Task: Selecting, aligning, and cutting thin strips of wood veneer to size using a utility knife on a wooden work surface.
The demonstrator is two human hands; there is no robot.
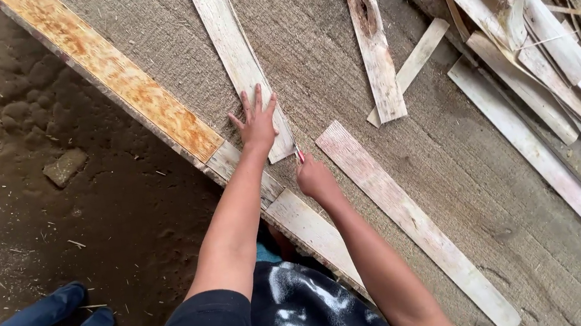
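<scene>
left hand (258,125) flat on pale rough slat (239,57) | right hand (314,178) fisted on red pencil (300,156)

left hand (258,125) flat on wood strip (240,60) | right hand (315,178) grip on, seemingly, a pencil (299,155)

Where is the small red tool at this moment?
In the head view, the small red tool is in the right hand, just right of the near end of the pale strip that the left hand presses flat.
</scene>
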